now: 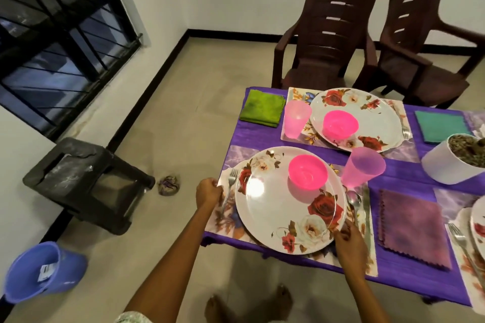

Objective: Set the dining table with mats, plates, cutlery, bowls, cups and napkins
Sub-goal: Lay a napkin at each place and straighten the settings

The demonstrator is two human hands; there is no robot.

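A white rose-patterned plate (275, 215) lies on a floral mat (223, 228) at the table's near corner, with a pink bowl (307, 171) on it. My left hand (208, 193) grips the mat's left edge beside a fork (228, 189). My right hand (350, 244) holds the plate's near right rim. A pink cup (363, 166), a spoon (354, 203) and a knife (367, 212) sit right of the plate, then a purple napkin (413, 228). A second plate (367, 110) with a bowl (340, 123), a cup (296, 119) and a green napkin (262, 111) is set behind.
A white pot (451, 165) with dried filling and a teal napkin (441, 126) stand at the right. Two brown chairs (322, 42) face the table's far side. A black stool (84, 181) and a blue bucket (39, 273) stand on the floor at left.
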